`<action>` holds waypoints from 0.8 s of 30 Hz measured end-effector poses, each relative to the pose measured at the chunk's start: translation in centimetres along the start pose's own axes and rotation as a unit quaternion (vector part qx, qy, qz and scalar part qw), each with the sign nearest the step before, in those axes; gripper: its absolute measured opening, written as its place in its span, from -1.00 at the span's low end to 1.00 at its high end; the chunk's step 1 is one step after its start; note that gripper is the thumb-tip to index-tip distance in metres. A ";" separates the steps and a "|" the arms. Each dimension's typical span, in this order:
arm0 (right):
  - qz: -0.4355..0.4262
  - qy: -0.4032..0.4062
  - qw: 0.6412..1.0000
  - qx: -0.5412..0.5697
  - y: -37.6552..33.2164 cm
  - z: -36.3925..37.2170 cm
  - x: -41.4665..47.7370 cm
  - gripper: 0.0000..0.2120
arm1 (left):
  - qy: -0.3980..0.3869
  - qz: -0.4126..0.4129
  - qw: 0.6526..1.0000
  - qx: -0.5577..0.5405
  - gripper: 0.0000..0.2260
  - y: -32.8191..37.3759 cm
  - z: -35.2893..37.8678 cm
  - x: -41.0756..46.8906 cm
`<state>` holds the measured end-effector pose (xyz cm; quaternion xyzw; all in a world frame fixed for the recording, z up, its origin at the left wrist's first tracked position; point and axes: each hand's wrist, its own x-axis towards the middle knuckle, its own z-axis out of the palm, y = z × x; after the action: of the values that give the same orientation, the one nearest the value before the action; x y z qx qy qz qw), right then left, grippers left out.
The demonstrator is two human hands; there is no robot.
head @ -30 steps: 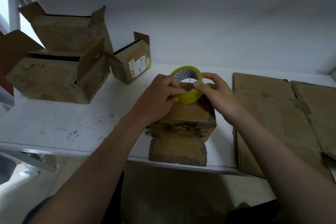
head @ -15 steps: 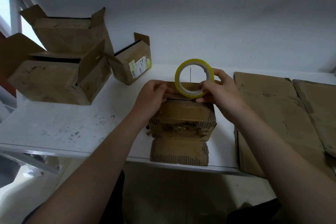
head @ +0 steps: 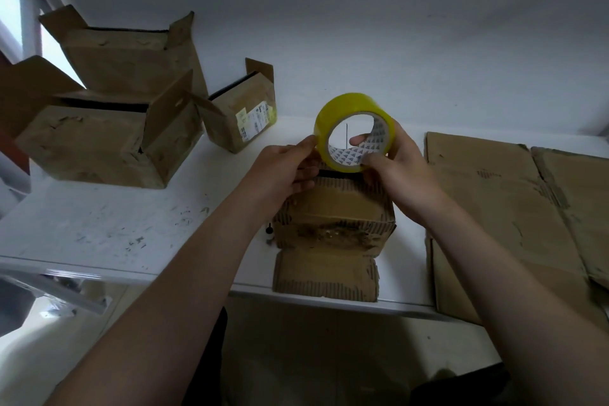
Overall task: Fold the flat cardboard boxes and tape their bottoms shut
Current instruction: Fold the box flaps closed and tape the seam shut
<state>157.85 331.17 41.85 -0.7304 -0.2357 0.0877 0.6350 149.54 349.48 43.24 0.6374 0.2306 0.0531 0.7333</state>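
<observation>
A small worn cardboard box (head: 333,208) stands at the middle of the white table (head: 115,227), one flap lying toward the front edge. Just above its far side I hold a yellow tape roll (head: 349,105) upright, its hole facing me. My right hand (head: 395,161) grips the roll, a finger through the core and the thumb on the rim. My left hand (head: 286,168) pinches the roll's left edge with thumb and fingertips, its other fingers resting on the box top.
Three folded boxes stand open at the back left: a large one (head: 131,59), one in front of it (head: 99,145), and a small labelled one (head: 240,115). Flat cardboard sheets (head: 494,208) cover the table's right side. A small dark object (head: 269,229) lies left of the box.
The tape roll has risen off the box top and turned upright. My left hand moved from the box up to the roll's left edge.
</observation>
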 end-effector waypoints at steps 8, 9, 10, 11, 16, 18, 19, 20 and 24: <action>-0.060 -0.044 0.994 -0.082 0.2 0.0 -0.1 -0.32 | -0.055 -0.084 0.985 -0.138 -0.82 0.6 -0.6 -0.3; -0.067 -0.041 0.994 -0.072 0.2 0.0 -0.1 -0.31 | -0.059 -0.083 0.985 -0.140 -0.79 0.7 -0.6 -0.2; -0.072 -0.037 0.995 -0.062 0.1 -0.1 -0.1 -0.30 | -0.060 -0.079 0.985 -0.140 -0.78 0.8 -0.5 -0.2; -0.076 -0.031 0.995 -0.055 0.0 -0.2 -0.1 -0.30 | -0.058 -0.071 0.986 -0.136 -0.82 0.9 -0.5 -0.2; -0.094 0.008 0.988 -0.125 0.4 -0.2 0.0 -0.44 | -0.012 -0.001 0.999 0.038 -0.85 0.9 -1.1 0.0; -0.082 0.027 0.980 -0.177 0.5 -0.3 -0.1 -0.44 | -0.001 0.013 0.997 0.079 -0.81 1.0 -1.5 0.1; -0.088 0.034 0.975 -0.202 0.5 -0.5 -0.1 -0.44 | 0.006 0.014 0.997 0.082 -0.81 1.1 -1.8 0.2; -0.097 0.037 0.969 -0.225 0.5 -0.6 -0.2 -0.43 | 0.013 0.013 0.996 0.091 -0.81 1.1 -2.0 0.3; -0.112 0.021 0.964 -0.242 0.2 -0.5 -0.5 -0.46 | 0.018 -0.005 0.993 0.114 -0.87 0.7 -1.8 0.4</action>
<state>157.66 330.50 41.64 -0.8328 -0.3168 -0.0587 0.4501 149.31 351.40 43.70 0.7143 0.2518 0.0347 0.6521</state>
